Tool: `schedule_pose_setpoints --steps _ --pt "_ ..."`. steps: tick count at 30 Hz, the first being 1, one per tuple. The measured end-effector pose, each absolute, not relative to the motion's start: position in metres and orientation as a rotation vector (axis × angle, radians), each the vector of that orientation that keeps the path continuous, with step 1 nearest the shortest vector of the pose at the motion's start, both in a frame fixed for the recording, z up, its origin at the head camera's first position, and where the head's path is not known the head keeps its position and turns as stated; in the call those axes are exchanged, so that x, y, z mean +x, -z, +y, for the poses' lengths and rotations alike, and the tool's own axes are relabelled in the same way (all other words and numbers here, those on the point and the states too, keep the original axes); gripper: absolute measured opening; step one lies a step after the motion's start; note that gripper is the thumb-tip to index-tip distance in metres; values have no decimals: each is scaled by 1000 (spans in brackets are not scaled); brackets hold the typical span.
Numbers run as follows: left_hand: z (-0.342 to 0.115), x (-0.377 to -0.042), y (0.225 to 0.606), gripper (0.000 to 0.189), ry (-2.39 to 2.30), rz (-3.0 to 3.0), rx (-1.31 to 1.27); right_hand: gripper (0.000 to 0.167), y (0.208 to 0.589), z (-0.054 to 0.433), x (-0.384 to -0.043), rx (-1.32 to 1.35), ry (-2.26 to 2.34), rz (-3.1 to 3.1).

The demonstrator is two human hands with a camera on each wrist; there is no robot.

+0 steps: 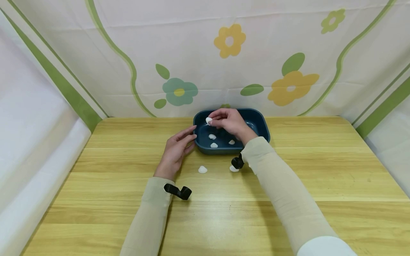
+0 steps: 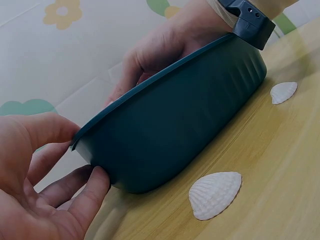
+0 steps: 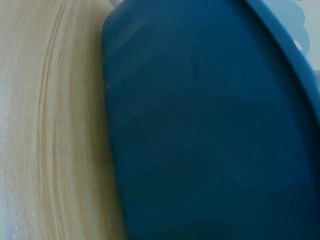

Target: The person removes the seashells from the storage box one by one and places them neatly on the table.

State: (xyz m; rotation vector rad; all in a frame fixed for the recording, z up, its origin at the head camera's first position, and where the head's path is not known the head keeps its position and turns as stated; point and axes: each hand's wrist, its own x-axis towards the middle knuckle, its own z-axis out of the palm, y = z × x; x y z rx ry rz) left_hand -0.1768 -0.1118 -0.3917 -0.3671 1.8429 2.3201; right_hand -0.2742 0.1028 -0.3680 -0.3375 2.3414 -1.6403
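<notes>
A dark blue rectangular basin (image 1: pixel 211 150) stands at the table's back edge. My right hand (image 1: pixel 231 123) reaches over its front rim and pinches a white seashell (image 1: pixel 208 120) between thumb and fingers, above the basin's left part. Inside lie white seashells, among them one shell (image 1: pixel 212 136) near the left and another (image 1: pixel 214 145) by the front wall. My left hand (image 1: pixel 176 151) touches the basin's left end with its fingertips, at the rim and lower down the wall. The right wrist view is filled by the basin's outer wall (image 3: pixel 200 125); the hand is hidden there.
On the wooden table (image 1: pixel 112 206), two ribbed white shells lie in front of the basin: a left shell (image 1: pixel 203 169) and a right shell (image 1: pixel 234 169) beneath the right wrist's black camera (image 1: pixel 237 162). A flower-printed curtain (image 1: pixel 205 64) hangs directly behind the basin.
</notes>
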Motion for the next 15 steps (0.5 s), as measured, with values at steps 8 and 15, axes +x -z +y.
schedule_pose_setpoints --steps 8,15 --pt "-109 -175 392 39 -2337 1837 -344 25 362 106 -270 -328 1651 2378" --pt "-111 -175 392 38 -2343 1846 -348 24 341 114 -251 -397 1658 2400"
